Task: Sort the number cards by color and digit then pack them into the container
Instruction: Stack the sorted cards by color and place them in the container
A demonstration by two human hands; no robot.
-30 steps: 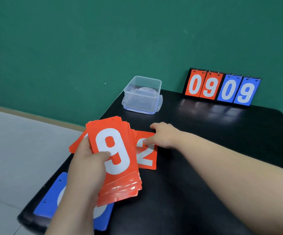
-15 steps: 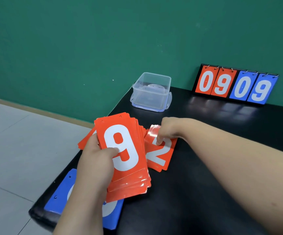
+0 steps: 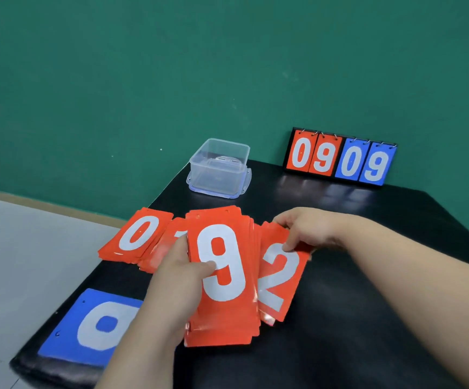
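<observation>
Nearest, at the lower left of the frame, a blue card point(image 3: 93, 329) with a white 0 is lying flat on the black desk point(image 3: 340, 318), close to its front edge. Just above it, in the lower middle, the left hand point(image 3: 171, 287) is gripping a thick red stack point(image 3: 222, 276). Its thumb is pressing on the white 9 of the top card, and its other fingers are hiding beneath.

Right of the stack and touching it, the right hand point(image 3: 309, 231) is pinching the 2 card point(image 3: 278, 282) at its upper edge, thumb on the face. Whether more cards are sitting under it I cannot tell.

Further back, left of centre, a red 0 pile point(image 3: 138, 237) and a red 1 pile point(image 3: 171, 242) are lying side by side on the desk, overlapping slightly.

These cards are looking thin, light and glossy, so they are likely stiff enough to lift by one edge yet slippery against each other. A whole stack is probably best clamped across its faces, since a loose hold risks it fanning out.

Beyond them, in the upper middle, the clear container point(image 3: 219, 168) is standing open and apart from the cards, with none inside. Farthest, at the upper right, a scoreboard point(image 3: 340, 158) reading 0909 is leaning against the green wall point(image 3: 171, 66).
</observation>
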